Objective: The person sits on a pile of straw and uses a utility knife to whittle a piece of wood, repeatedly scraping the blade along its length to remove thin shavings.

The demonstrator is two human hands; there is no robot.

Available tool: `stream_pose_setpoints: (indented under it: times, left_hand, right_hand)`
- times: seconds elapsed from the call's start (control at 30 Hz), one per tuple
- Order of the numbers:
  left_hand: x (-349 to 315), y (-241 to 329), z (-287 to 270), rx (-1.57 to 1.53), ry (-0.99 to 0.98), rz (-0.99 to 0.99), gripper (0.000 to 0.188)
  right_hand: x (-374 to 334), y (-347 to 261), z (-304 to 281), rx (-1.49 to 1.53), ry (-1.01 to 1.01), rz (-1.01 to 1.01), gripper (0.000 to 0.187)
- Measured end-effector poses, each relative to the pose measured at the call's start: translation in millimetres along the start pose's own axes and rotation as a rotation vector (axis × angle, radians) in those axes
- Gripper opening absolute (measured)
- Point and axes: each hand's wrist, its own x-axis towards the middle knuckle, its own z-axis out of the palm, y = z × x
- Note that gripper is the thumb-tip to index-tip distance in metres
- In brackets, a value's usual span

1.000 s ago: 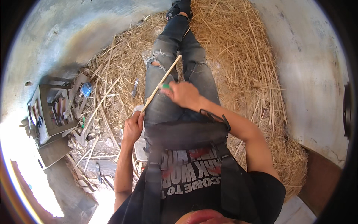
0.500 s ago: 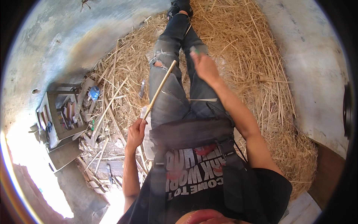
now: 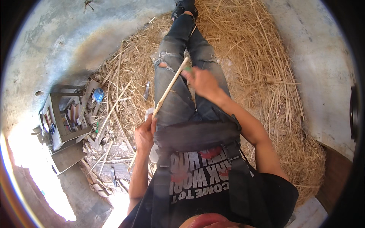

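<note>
A thin, pale wooden stick (image 3: 170, 89) slants up and to the right over my thighs. Its lower end is gripped by my left hand (image 3: 144, 133), whose fingers are closed round it near my left hip. Close to the stick's upper end is my right hand (image 3: 203, 83), blurred by motion and curled round a small green object (image 3: 188, 69). Most of that object is hidden in the fingers, so its kind cannot be made out. Whether it touches the stick is unclear.
My jeans-clad legs (image 3: 173, 100) stretch ahead over straw and shavings (image 3: 247, 49). A knife-like tool (image 3: 146, 90) lies left of my thigh. Further left are a blue plastic bag (image 3: 97, 94) and a wooden box (image 3: 62, 117) holding books or papers. Concrete walls (image 3: 311, 57) flank both sides.
My right hand has come down and left toward the stick's upper end. The stick has shifted slightly right, and my left hand has moved a little up and right with it.
</note>
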Motion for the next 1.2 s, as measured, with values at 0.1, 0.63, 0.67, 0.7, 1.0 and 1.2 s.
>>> stream_pose_setpoints:
  times: [0.1, 0.63, 0.67, 0.7, 1.0, 1.2]
  left_hand:
    - [5, 8, 10, 0.007, 0.029, 0.017, 0.028]
    - [20, -4, 41, 0.086, 0.183, 0.196, 0.028]
    - [21, -4, 43, 0.07, 0.187, 0.192, 0.028]
    - [21, -4, 44, 0.055, 0.19, 0.188, 0.029]
    - [6, -5, 25, -0.027, 0.094, 0.067, 0.03]
    - [-1, -13, 13, -0.003, 0.098, 0.103, 0.029]
  right_hand:
    - [-43, -37, 32, -0.019, -0.277, -0.17, 0.071]
    - [-24, -27, 36, -0.003, -0.122, -0.112, 0.065]
    - [-31, -36, 42, -0.021, -0.144, -0.135, 0.065]
    - [-36, -42, 46, -0.038, -0.166, -0.158, 0.065]
    - [-2, -17, 22, -0.022, -0.04, -0.159, 0.065]
    - [17, -2, 16, -0.103, 0.032, -0.098, 0.063]
